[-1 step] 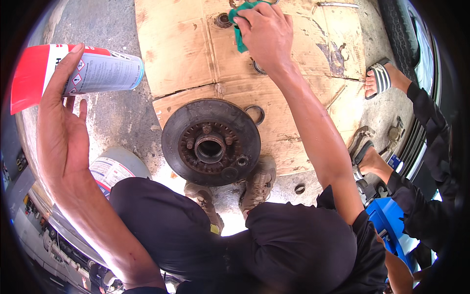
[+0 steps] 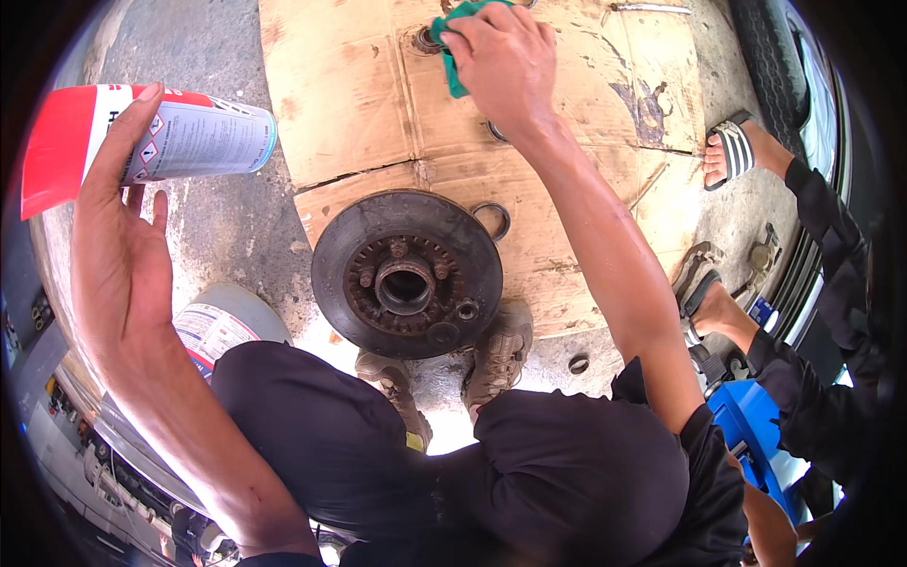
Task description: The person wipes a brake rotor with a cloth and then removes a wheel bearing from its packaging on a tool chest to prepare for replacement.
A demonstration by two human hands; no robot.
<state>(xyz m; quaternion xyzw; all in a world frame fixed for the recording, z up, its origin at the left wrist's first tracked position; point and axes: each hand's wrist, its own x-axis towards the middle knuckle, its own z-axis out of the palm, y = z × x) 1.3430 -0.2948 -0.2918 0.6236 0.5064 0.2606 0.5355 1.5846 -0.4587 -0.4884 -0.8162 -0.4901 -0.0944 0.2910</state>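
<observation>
Left hand (image 2: 118, 255) raised at the left of the view, its grip closed around a white-and-red cylindrical metal spray can (image 2: 151, 142); thumb lies up along the can's side, other fingers behind it, can held roughly level with its base pointing right. Right hand (image 2: 505, 61) stretched forward at the top of the view, its grip bunched tight on a green crumpled cloth (image 2: 453, 47), which shows left of and above the knuckles. The cloth is pressed against a small rusty round metal part (image 2: 425, 41) just left of the grip, lying on a flattened brown cardboard sheet (image 2: 350, 104) spread over the concrete floor (image 2: 236, 227). Below the right grip, toward the person, a dark round steel brake disc with a rusty hub (image 2: 406, 274) lies flat on the cardboard's near edge. A thin metal ring (image 2: 491, 219) sits just beside the disc's upper right rim. The person's worn tan shoes (image 2: 496, 354) touch the disc's near edge. Below the left grip, a white-and-red drum (image 2: 222, 326) stands on the floor. Right of the right forearm, another person's foot in a striped sandal (image 2: 732, 146) rests near the cardboard.
</observation>
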